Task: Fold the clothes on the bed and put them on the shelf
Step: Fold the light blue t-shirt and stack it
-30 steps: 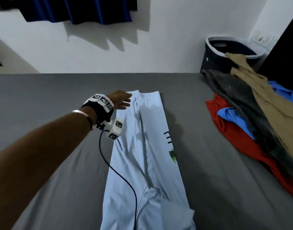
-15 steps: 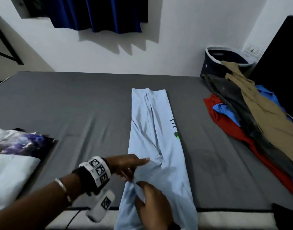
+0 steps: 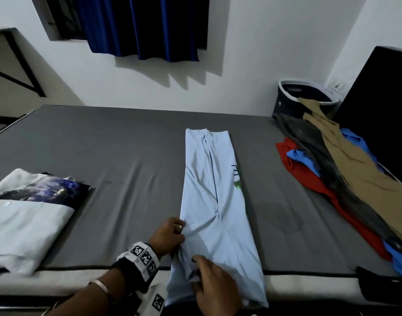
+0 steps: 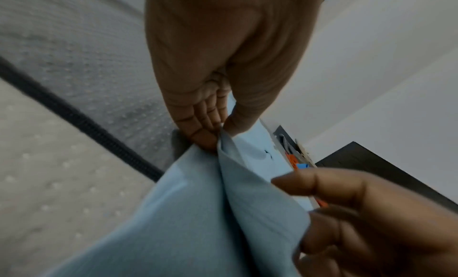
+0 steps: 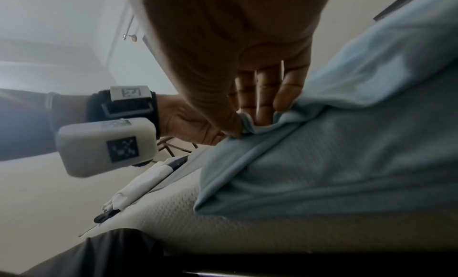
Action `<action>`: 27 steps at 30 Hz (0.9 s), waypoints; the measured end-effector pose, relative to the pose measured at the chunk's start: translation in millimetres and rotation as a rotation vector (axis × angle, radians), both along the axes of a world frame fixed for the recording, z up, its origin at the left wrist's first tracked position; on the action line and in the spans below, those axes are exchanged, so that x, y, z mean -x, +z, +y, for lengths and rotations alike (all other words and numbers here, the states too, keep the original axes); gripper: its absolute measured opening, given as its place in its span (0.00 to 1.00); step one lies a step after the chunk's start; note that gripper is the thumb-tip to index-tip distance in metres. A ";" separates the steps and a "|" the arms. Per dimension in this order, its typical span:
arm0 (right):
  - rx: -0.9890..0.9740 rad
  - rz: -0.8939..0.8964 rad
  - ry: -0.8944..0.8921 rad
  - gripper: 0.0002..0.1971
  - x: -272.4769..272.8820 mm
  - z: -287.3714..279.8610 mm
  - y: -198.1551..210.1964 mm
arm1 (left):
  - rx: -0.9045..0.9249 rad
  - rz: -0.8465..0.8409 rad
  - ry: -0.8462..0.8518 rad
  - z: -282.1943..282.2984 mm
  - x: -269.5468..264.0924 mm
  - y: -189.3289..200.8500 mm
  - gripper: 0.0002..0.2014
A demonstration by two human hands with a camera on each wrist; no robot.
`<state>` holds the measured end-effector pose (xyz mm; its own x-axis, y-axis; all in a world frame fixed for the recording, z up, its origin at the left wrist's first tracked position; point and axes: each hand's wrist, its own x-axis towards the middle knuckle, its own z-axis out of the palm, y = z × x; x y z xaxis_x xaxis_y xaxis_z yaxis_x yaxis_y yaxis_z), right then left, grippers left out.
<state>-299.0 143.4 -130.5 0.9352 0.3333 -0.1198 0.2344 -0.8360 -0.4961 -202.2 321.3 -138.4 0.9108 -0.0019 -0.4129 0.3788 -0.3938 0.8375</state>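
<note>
A light blue shirt (image 3: 213, 192) lies folded into a long narrow strip down the middle of the grey bed (image 3: 104, 156); its near end hangs over the bed's front edge. My left hand (image 3: 170, 236) pinches the strip's left edge near the front, thumb against fingers on the cloth (image 4: 223, 142). My right hand (image 3: 216, 286) sits just below it and pinches a fold of the same blue shirt (image 5: 322, 163) between thumb and fingers (image 5: 262, 108).
A pile of unfolded clothes (image 3: 346, 169), red, blue, dark grey and tan, lies along the bed's right side, spilling from a dark laundry basket (image 3: 293, 96). Folded white garments (image 3: 24, 224) sit at the bed's left front. A dark headboard (image 3: 382, 110) stands at right.
My left hand came back from the shirt's far end to its near end. Both hands now pinch the left edge there, and the view has pulled back from the bed.
</note>
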 end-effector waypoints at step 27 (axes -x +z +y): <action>-0.186 -0.075 -0.285 0.27 -43.9 -107.1 -38.6 | -0.618 -0.330 -0.229 -21.7 41.8 -31.7 0.46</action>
